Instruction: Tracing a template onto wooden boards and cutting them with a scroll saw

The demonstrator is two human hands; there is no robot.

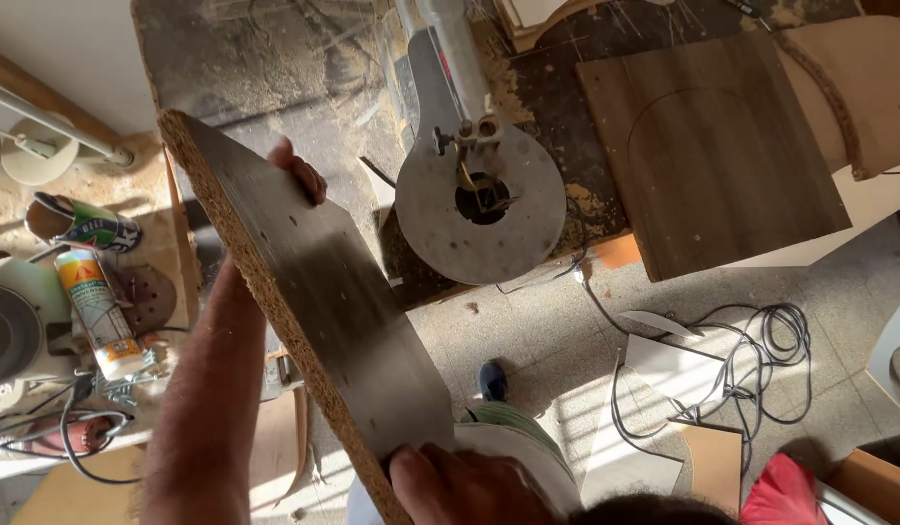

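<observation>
Head view: chipboard panel point(314, 292) spans between left hand point(299, 170) and right hand point(450, 481).

The floor point(528, 331) is made of pale grey tiles, and strong sunlight falls on it in bright patches. A dark desk point(275, 78), scratched and covered with sawdust, fills the upper part. A black cable point(761, 360) lies coiled on the floor. On the left is a white wall point(70, 49).
</observation>
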